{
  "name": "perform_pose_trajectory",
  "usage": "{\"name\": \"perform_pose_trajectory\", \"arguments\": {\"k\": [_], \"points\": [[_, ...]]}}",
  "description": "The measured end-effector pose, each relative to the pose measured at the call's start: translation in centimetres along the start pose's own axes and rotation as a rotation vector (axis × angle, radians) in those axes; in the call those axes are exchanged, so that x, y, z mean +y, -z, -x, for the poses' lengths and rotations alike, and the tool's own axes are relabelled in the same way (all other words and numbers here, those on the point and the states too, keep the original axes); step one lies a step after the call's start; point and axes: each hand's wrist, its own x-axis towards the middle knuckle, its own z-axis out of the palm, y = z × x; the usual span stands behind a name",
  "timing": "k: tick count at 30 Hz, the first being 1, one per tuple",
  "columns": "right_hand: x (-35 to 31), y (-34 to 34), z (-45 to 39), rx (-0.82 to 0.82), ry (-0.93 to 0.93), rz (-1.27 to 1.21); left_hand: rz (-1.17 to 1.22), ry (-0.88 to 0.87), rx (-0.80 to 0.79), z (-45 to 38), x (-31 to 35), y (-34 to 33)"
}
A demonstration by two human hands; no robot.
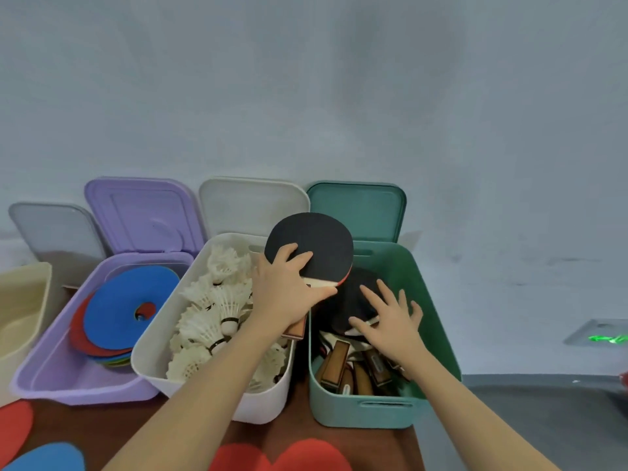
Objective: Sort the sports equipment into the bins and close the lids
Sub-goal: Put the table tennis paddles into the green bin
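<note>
My left hand (285,294) grips a black-faced table tennis paddle (319,243) by its neck, held over the gap between the white bin (210,379) and the green bin (438,297). My right hand (390,321) rests with spread fingers on the paddles (343,365) piled inside the green bin. White shuttlecocks (210,321) fill the white bin. The purple bin (51,372) holds flat blue and red discs (125,307). All three hinged lids stand open against the wall.
A cream bin (20,311) with a grey lid (57,232) behind it sits at far left. Loose red discs (306,453) and a blue disc (47,458) lie on the brown table's near edge. The table ends just right of the green bin.
</note>
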Motion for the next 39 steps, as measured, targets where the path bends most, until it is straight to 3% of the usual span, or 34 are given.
{"name": "perform_pose_trajectory", "arguments": {"k": [5,7,13,19,27,31,36,39], "points": [[1.4,1.5,0.1,0.248,0.090,-0.277,-0.068,-0.005,-0.049,-0.4,1.9,-1.9],[1.6,2.1,0.0,0.274,0.135,-0.303,-0.085,-0.041,-0.062,-0.3,2.8,-3.0],[4.0,2.4,0.2,0.246,0.095,-0.254,-0.055,-0.047,-0.154,-0.2,4.7,-6.3],[4.5,1.8,0.4,0.042,0.010,0.068,-0.316,-0.218,-0.492,-0.8,3.2,-7.9],[2.5,1.3,2.5,0.068,0.107,0.092,-0.286,-0.302,-0.244,1.8,0.9,-5.4],[0.7,1.3,4.4,0.172,0.206,0.029,-0.256,-0.294,-0.172,4.3,-0.6,-3.4],[-1.0,1.2,8.2,0.442,0.389,-0.040,-0.183,-0.273,-0.140,8.0,-2.3,-2.0],[-2.2,0.8,10.3,0.470,0.387,-0.064,-0.156,-0.303,-0.102,9.9,-3.2,-1.2]]}}
